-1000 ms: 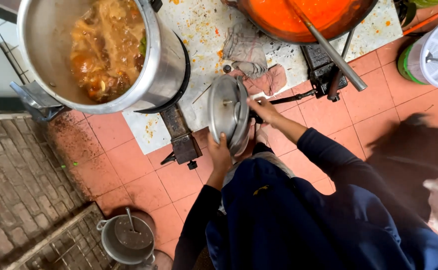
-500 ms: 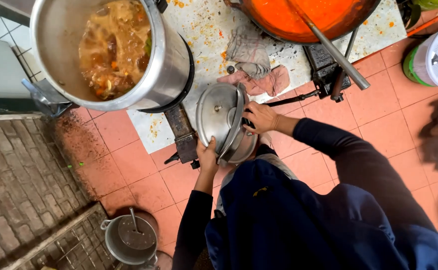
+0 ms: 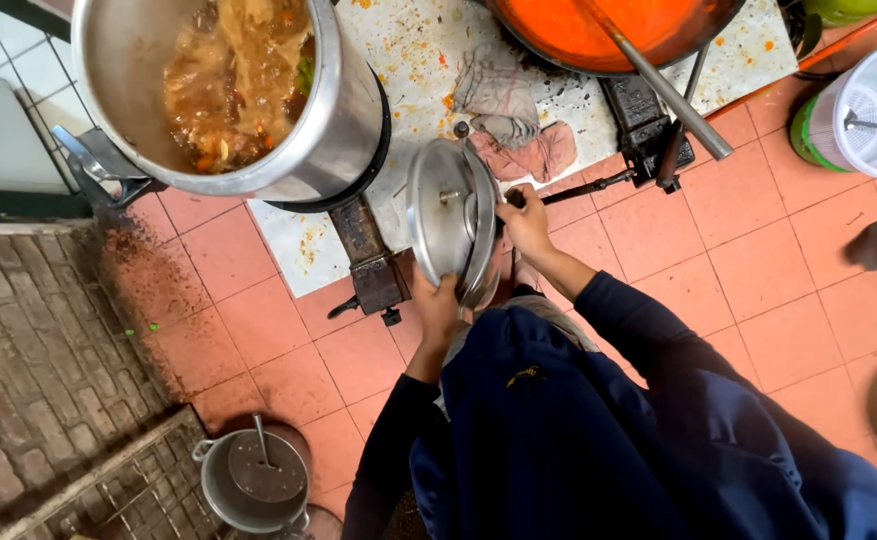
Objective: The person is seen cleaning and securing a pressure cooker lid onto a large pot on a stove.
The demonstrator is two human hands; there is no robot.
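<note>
A small grey metal pot (image 3: 251, 482) with a ladle resting in it sits on the floor at the lower left, beside a brick-paved strip (image 3: 29, 370). Above it, a tall steel stockpot (image 3: 249, 95) stands on a burner, filled with a brown stew of noodles and vegetable pieces. Just to its right, a black cast-iron burner stand (image 3: 371, 262) juts out over the terracotta floor tiles (image 3: 739, 250).

The round metal lid (image 3: 449, 222) is held up on edge in front of the person, between the stockpot and the pan further right. The left hand (image 3: 437, 305) grips its lower rim, fingers curled tight around the edge. The right hand (image 3: 526, 222) is closed on the far side of the lid at about mid height, fingers wrapped there; what exactly they clasp is hidden behind the lid.

Behind the lid a crumpled, stained cloth (image 3: 507, 115) lies on the spattered white countertop (image 3: 414, 50). To the right, a wide pan (image 3: 609, 30) holds orange sauce, a long metal handle (image 3: 664, 90) slanting out of it. At the far right a white plastic tub (image 3: 874, 105) stands on a green base
</note>
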